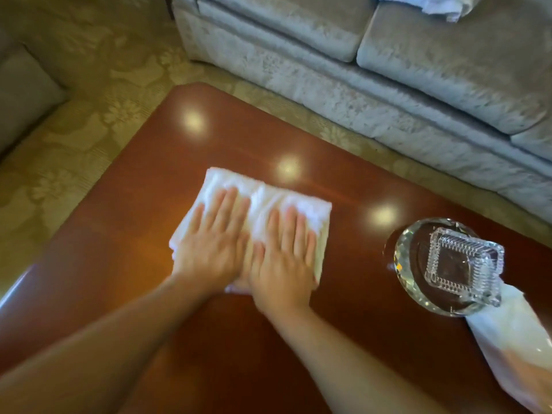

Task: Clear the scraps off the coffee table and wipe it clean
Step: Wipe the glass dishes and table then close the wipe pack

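A folded white cloth [260,198] lies flat on the glossy red-brown coffee table [125,222], a little left of its middle. My left hand [213,243] rests palm-down on the cloth's left half, fingers spread and pointing away from me. Beside it, my right hand [283,258] lies flat on the right half, thumbs nearly touching. Neither hand curls around the cloth. No scraps show on the tabletop.
A cut-glass ashtray [464,264] sits on a round glass coaster [403,258] at the table's right side, next to a white packet [513,339] at the near right. A pale sofa [388,70] runs along the far side, with patterned carpet [74,144] to the left.
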Tool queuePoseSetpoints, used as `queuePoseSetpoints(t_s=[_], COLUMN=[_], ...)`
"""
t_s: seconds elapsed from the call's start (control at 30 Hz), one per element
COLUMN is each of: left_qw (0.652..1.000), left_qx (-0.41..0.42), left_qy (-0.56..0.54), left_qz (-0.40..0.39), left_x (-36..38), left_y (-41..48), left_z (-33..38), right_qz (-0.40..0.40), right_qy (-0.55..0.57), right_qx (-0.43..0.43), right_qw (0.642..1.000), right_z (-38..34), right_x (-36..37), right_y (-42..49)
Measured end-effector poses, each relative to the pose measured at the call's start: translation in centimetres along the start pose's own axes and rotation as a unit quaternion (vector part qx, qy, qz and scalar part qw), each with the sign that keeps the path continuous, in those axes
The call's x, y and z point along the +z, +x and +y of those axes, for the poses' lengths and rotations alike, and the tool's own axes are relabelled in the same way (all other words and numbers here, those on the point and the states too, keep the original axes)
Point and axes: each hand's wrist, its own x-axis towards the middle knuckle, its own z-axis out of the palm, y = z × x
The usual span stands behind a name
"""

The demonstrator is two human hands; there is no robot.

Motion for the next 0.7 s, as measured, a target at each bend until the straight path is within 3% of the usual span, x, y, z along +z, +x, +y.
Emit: queuePoseSetpoints(t_s=[0.07,0.27,0.7], left_qw=[1.0,0.998,0.997], left_qx=[-0.009,-0.059,-0.05], left_qy=[0.012,0.01,-0.015], left_qz=[0.008,-0.029,-0.062], left_x=[-0.9,-4.1,-3.8], left_y=[5.0,14.7,7.0], left_z=[-1.6,-3.6,1.2], right_qz=[0.008,-0.092,-0.111], right_qy=[0.022,0.047,0.074], right_qx=[0.005,0.002,-0.017], right_qw=[1.0,0.995,0.991], right_z=[-0.6,-0.7,1.9], right_x=[0.2,-1.1,-2.4], right_y=[5.7,16.5,8.3])
